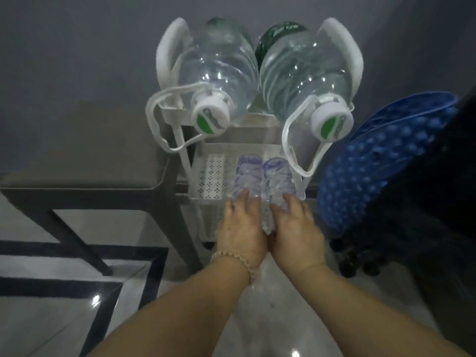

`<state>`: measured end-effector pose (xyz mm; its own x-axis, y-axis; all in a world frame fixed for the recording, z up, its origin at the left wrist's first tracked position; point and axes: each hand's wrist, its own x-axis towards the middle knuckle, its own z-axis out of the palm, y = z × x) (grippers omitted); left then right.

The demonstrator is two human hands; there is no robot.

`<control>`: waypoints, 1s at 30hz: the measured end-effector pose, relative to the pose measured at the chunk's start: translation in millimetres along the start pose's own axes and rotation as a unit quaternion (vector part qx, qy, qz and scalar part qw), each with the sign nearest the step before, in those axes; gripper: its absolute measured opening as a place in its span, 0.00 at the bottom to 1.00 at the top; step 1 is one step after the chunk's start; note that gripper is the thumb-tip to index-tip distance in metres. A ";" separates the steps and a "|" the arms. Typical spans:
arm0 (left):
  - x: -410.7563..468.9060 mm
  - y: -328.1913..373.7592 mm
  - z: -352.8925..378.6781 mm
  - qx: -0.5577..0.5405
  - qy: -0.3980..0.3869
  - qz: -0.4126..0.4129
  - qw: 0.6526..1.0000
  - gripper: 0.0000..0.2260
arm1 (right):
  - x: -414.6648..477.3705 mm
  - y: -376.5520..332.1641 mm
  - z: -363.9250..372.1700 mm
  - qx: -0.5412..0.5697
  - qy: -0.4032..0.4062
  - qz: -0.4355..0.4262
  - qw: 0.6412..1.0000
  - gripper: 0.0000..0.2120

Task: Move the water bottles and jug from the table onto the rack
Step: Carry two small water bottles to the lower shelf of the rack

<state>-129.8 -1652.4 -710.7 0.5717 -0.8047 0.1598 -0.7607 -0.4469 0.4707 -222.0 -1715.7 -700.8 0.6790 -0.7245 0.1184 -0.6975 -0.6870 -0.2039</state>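
Observation:
Two large clear water jugs lie on the top tier of a white rack (215, 173): the left jug (219, 70) and the right jug (301, 76), both with white caps and white carry straps facing me. On a lower perforated shelf lie two small clear bottles side by side, the left bottle (246, 173) and the right bottle (277, 173). My left hand (240, 228) rests on the near end of the left bottle. My right hand (296, 228) grips the near end of the right bottle. The bottles' caps are hidden under my hands.
A dark grey table (85, 161) stands left of the rack. A blue bumpy cushion (381, 161) on a dark chair presses close at the right. The floor (64, 318) below is glossy pale tile with dark stripes.

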 end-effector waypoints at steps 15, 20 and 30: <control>83.2 -24.2 33.3 0.083 0.029 0.161 0.983 0.18 | 63.7 0.4 15.9 -0.114 0.036 0.005 0.993 0.15; 66.7 -35.9 44.2 0.062 0.053 0.222 0.972 0.27 | 58.4 10.1 34.9 -0.129 0.043 -0.008 0.991 0.21; 75.9 -28.1 51.9 0.090 0.179 0.341 0.919 0.29 | 39.3 44.0 82.1 -0.051 0.236 -0.121 0.963 0.24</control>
<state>-80.9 -1721.2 -756.8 -0.0156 -0.7562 0.6541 -0.9995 0.0299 0.0107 -207.2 -1769.8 -784.9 0.6620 -0.4702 0.5837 -0.5671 -0.8234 -0.0201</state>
